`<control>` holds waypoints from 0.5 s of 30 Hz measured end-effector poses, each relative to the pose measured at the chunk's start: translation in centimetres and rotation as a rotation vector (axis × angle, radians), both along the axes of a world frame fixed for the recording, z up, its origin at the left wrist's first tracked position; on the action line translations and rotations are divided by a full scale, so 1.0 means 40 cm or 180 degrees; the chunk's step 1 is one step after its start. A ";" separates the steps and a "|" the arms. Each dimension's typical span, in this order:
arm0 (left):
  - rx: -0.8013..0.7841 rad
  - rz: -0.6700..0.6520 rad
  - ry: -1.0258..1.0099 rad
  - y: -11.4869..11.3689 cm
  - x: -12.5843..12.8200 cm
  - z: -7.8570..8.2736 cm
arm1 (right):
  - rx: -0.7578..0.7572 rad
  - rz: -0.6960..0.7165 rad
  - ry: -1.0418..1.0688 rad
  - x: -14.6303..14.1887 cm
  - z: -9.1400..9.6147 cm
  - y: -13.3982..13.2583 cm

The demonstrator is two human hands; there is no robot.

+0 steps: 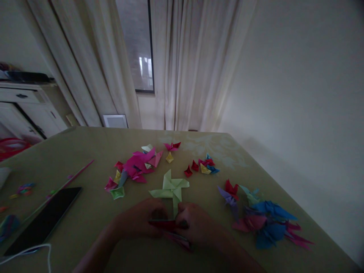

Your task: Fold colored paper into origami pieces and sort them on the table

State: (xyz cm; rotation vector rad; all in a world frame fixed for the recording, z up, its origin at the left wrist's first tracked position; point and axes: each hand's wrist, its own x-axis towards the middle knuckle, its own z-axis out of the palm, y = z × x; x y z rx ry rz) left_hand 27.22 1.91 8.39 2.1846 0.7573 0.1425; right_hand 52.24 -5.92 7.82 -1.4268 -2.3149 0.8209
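Observation:
A dark red folded paper piece (165, 224) spans the gap between my hands near the table's front. My left hand (142, 219) grips its left end with curled fingers, and my right hand (197, 223) pinches its right end. Below it hangs or lies a pink paper part (180, 239); whether it belongs to the same piece I cannot tell. Just beyond my hands a pale green paper pinwheel (171, 185) lies flat, its nearest arm pointing between them. My fingertips are partly hidden and the light is dim.
Paper folds in pink, yellow and green (138, 167) lie back left, small red and blue ones (209, 165) back right. Paper cranes (270, 223) are heaped at right. At left are a dark phone or tablet (45, 220), a white cable (36, 246) and a thin stick (75, 176).

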 end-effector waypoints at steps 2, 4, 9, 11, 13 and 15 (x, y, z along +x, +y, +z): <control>0.0005 0.0035 0.0123 0.000 0.005 0.006 | 0.0034 -0.0007 0.0087 0.003 0.005 -0.001; -0.0060 0.0117 0.0270 -0.004 0.010 0.016 | -0.0022 -0.0064 0.0277 0.009 0.015 0.002; -0.0044 0.0282 0.0476 -0.008 0.006 0.025 | -0.0140 -0.0358 0.0742 0.022 0.035 0.016; -0.0075 0.0330 0.0334 0.007 -0.007 0.014 | -0.0080 -0.0342 0.0795 0.022 0.033 0.019; 0.0078 0.0649 0.0048 0.035 -0.024 -0.002 | -0.0045 -0.0233 0.0768 0.016 0.026 0.017; 0.0668 0.1347 -0.0176 0.070 -0.041 -0.019 | -0.0051 -0.0106 0.0687 0.005 0.019 0.012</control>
